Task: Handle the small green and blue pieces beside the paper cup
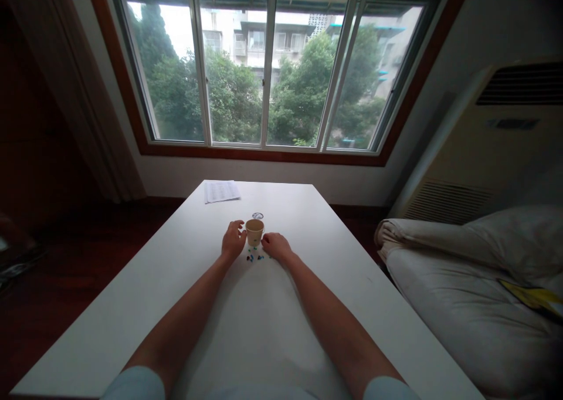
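Observation:
A tan paper cup (pixel 254 236) stands upright on the white table (pixel 259 341), its mouth facing up. My left hand (pixel 233 239) is at the cup's left side with its fingers apart; whether a fingertip touches the cup I cannot tell. Close by the cup's lower right, my right hand (pixel 276 244) rests with its fingers curled together, and what they may hold is hidden. Several small blue, green and dark pieces (pixel 251 258) lie scattered on the table just in front of the cup. Behind it lies a clear round lid (pixel 257 216).
Printed sheets of paper (pixel 222 191) lie at the table's far left corner. A sofa (pixel 431 288) with pale cushions runs along the right side. Beyond it is a tall air conditioner (pixel 479 148). A window (pixel 264 71) fills the wall ahead, with a curtain (pixel 83 95) on its left.

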The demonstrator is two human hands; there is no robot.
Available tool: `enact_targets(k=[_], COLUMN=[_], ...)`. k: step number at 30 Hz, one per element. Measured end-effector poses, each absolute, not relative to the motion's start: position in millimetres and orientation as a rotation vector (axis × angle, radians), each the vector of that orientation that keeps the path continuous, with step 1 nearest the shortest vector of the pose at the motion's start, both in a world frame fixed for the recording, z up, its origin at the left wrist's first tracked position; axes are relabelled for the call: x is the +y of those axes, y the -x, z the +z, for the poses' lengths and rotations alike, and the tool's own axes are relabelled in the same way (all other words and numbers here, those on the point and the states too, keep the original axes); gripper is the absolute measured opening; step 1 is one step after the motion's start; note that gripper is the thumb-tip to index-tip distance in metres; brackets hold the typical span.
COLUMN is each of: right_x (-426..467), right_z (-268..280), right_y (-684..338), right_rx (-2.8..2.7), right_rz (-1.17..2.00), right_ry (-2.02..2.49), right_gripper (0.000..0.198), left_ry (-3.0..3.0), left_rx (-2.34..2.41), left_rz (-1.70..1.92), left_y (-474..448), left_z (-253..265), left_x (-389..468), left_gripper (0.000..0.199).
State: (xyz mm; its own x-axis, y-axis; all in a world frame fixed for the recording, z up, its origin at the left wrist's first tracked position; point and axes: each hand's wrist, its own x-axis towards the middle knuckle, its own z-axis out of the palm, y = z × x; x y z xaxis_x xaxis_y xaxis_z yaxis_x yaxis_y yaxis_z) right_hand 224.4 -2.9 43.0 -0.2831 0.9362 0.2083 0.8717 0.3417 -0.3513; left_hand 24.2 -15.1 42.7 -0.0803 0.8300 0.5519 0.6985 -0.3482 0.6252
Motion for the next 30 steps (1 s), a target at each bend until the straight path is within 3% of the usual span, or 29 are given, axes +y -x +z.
enact_targets(k=[9, 21, 30], right_x=[-17, -16, -15], right_z=[59, 58, 55], right_y=[-217, -237, -236], right_rx=[-2.569, -2.689, -2.699], right_rz=[0.336, 0.531, 0.392], right_ry=[1.186, 1.069, 1.057], right_gripper=[0.01, 0.033, 0.014], left_ry=[-2.077, -2.29, -2.372], left_rx=[1.78, 1.548, 1.353], left_rz=[0.862, 0.516, 0.529], left_y=[-24, -19, -23], left_z=[29, 44, 46], left_x=[-11, -15, -20], left_gripper=[0.017, 0.021, 0.022])
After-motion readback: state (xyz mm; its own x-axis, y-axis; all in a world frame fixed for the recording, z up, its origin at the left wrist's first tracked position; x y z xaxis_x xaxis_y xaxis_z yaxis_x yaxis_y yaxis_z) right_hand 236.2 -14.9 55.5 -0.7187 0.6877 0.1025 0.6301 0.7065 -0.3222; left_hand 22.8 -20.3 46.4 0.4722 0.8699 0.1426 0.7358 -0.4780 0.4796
